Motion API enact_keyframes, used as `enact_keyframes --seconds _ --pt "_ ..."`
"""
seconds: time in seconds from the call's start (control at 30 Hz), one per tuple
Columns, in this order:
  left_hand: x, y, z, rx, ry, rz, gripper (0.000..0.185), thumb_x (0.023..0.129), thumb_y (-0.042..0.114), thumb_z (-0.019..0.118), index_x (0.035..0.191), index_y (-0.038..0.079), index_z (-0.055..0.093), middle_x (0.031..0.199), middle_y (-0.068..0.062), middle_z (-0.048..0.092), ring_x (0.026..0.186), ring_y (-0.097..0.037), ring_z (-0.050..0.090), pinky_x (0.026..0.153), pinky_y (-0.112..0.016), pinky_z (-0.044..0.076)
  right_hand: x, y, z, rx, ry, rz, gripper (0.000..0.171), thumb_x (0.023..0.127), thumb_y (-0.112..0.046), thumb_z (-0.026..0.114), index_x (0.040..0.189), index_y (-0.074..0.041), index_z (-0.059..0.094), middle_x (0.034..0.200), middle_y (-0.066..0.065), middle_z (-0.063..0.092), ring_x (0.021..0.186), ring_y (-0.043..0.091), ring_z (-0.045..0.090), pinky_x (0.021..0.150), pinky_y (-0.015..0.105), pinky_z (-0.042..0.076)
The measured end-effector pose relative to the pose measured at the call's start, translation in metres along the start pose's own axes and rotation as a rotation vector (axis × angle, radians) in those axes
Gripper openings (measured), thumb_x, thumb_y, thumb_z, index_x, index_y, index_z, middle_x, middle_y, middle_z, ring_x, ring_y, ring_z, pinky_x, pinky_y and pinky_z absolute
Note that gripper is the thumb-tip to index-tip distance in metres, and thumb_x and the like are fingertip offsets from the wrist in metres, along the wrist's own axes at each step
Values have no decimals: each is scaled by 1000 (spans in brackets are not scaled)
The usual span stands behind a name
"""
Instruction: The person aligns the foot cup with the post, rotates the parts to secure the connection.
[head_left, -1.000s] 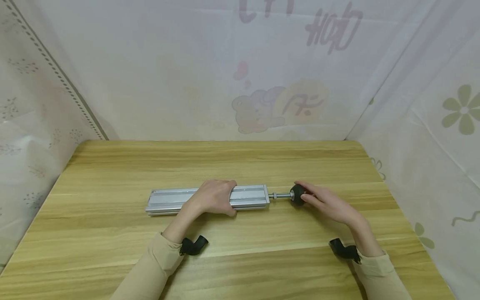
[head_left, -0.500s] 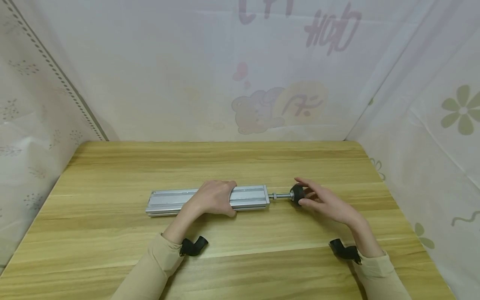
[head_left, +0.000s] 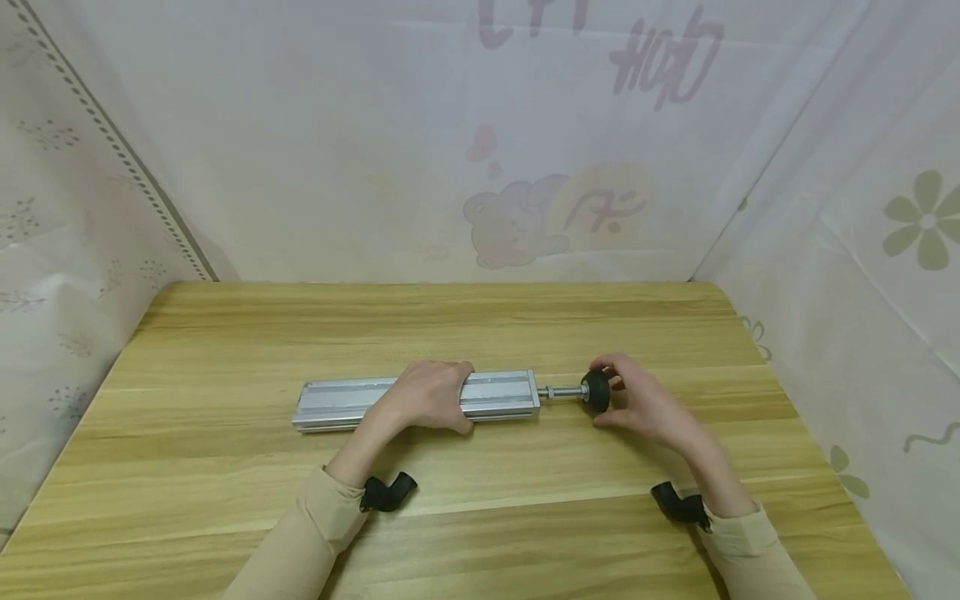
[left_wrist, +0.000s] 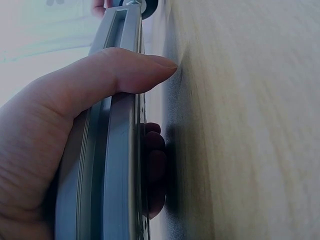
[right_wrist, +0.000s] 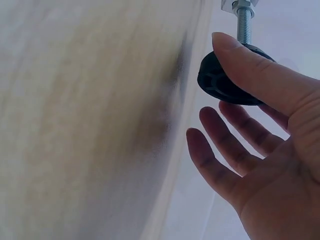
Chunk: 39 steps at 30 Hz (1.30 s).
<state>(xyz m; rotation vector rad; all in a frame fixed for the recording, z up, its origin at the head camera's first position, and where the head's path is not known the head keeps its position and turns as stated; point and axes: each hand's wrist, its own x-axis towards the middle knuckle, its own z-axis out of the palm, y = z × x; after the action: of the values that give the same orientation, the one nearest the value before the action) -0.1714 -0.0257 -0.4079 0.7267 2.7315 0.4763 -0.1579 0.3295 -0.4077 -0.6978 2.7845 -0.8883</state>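
A silver aluminium profile (head_left: 498,390) lies lengthwise across the wooden table, left to right. My left hand (head_left: 426,398) grips it around the middle, thumb on the near side (left_wrist: 122,72) and fingertips showing past the far edge in the left wrist view. From the profile's right end a threaded rod (head_left: 564,392) with a nut sticks out, carrying a round black levelling foot (head_left: 597,391). My right hand (head_left: 651,407) holds that foot (right_wrist: 220,80) by its rim between thumb and index finger. Its other fingers are loosely bent behind the foot, touching nothing in the right wrist view.
The wooden table (head_left: 450,325) reaches back to a pale printed cloth wall (head_left: 337,167), with cloth on both sides too. Black curved mounts (head_left: 388,492) sit at both wrists, close above the tabletop.
The right hand's fingers opened off the foot's sides, then moved to its rim again, with the thumb lower and the wrist shifted slightly left. The left hand and profile have stayed put.
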Motion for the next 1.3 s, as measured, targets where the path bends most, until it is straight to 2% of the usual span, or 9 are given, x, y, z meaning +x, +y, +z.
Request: enact_keyframes --seconds 0.23,0.4,0.53,0.63,0.83,1.0,1.1,1.17,1.3 --pt "1 0 0 -1 -6 1 54 65 41 83 108 16 63 86 5 67 74 -16 57 66 -37 49 -3 2 -3 7 -22 -9 70 82 -13 86 141 -8 50 129 14 65 111 31 66 94 50 55" --pt "1 0 -1 -1 -9 2 53 65 40 83 107 16 62 84 5 66 74 -16 57 66 -36 49 -6 5 -9 18 -105 40 63 102 -30 63 158 -12 38 148 14 57 117 23 63 99 48 51" --pt "1 0 -1 -1 -7 3 52 65 40 83 106 16 62 84 5 66 73 -16 57 65 -35 48 -6 5 -10 13 -143 71 60 108 -36 49 161 -15 32 155 15 50 118 21 59 100 46 48" --pt "1 0 -1 -5 -6 4 51 65 40 83 104 16 62 84 5 66 73 -16 57 64 -35 47 -5 5 -10 21 -146 80 59 108 -36 49 161 -15 33 153 15 52 113 21 59 97 44 48" --pt "1 -1 1 -3 -4 2 49 64 41 83 100 18 61 84 5 66 72 -16 56 64 -35 47 -6 3 -10 33 -139 78 59 108 -35 49 160 -12 34 157 16 48 132 27 56 106 54 45" --pt "2 -1 1 -2 -5 3 49 64 42 83 101 18 61 84 6 66 72 -16 56 64 -35 47 -7 4 -11 62 -136 87 64 106 -37 54 162 -15 31 142 11 61 115 22 65 96 41 53" --pt "1 -1 1 2 -4 7 49 64 41 83 101 17 61 84 5 66 72 -16 57 64 -35 47 -7 3 -12 96 -115 70 72 98 -35 68 159 -16 34 136 8 63 111 23 66 92 38 55" --pt "1 -1 1 4 -1 10 50 64 41 83 102 17 61 85 5 67 72 -16 57 64 -35 47 -6 2 -12 94 -87 50 77 90 -30 78 155 -16 39 146 10 57 120 29 63 98 46 55" --pt "1 -1 1 3 6 12 50 64 40 83 102 17 62 86 5 67 72 -15 57 64 -35 47 -3 1 -9 37 -32 -2 81 77 -17 90 145 -11 47 139 13 60 120 35 63 100 53 53"
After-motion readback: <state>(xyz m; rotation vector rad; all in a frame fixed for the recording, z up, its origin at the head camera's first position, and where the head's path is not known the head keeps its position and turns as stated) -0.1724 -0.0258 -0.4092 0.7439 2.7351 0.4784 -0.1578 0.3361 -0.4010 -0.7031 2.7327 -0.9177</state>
